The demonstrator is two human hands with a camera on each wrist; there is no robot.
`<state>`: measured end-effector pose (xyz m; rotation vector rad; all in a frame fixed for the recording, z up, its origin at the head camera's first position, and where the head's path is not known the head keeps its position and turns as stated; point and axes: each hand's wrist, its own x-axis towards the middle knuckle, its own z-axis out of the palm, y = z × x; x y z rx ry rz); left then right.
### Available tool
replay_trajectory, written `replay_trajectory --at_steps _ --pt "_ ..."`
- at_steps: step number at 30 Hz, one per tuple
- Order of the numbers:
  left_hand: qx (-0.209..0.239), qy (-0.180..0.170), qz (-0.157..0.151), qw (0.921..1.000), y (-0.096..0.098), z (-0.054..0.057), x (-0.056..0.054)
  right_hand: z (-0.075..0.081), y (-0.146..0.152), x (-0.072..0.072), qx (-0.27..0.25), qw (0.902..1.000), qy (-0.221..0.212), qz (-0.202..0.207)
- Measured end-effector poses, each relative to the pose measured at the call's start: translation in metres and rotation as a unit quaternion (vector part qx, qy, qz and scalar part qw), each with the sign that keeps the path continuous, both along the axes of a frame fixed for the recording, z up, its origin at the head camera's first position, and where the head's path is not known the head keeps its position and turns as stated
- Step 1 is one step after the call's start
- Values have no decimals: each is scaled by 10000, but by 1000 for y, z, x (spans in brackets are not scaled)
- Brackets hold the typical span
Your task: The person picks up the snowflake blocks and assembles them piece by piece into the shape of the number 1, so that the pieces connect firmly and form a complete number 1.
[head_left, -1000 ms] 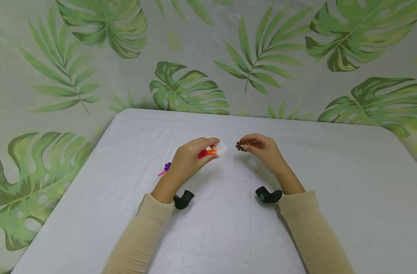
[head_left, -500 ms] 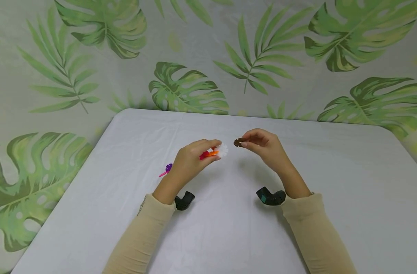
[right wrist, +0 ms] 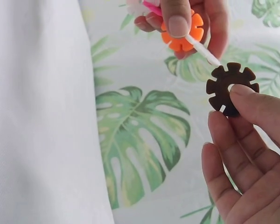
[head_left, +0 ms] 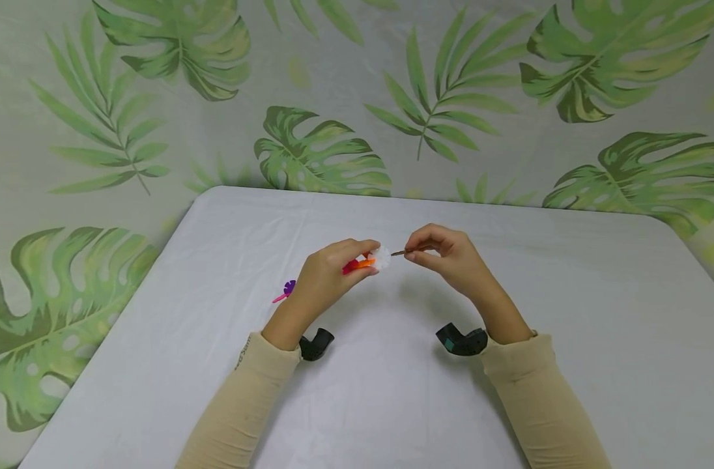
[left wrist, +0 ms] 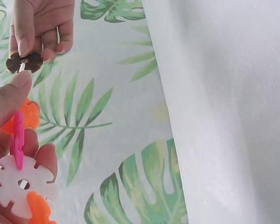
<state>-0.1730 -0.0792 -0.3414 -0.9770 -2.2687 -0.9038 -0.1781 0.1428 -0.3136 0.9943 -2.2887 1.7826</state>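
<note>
In the head view my left hand [head_left: 333,264] holds a chain of joined plastic notched discs above the table. The left wrist view shows a white disc [left wrist: 7,179], a pink disc [left wrist: 18,135] on edge, an orange disc [left wrist: 31,112] and another orange piece [left wrist: 39,210] in it. A further white disc [right wrist: 203,49], nearly edge-on, sticks out past the left thumb at the chain's end. My right hand [head_left: 451,254] pinches a brown notched disc [right wrist: 221,88] between thumb and fingers. Its rim meets or nearly meets that white disc's edge; whether they interlock I cannot tell.
A purple disc [head_left: 289,287] joined to a pink piece [head_left: 281,298] lies on the white-covered table [head_left: 369,404], partly behind the left forearm. Black wrist cameras [head_left: 317,344] hang under the wrists. A leaf-patterned cloth [head_left: 333,65] stands behind the table.
My right hand has turned the brown disc from face-on to edge-on in the head view and brought it left and slightly down, close to the white disc. The left hand has barely moved.
</note>
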Motion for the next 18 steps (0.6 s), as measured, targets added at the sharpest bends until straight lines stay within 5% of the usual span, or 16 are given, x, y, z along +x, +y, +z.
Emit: replay_trajectory --at_steps 18 --pt "-11 193 -78 9998 3 0 1 6 -2 5 180 9975 648 -232"
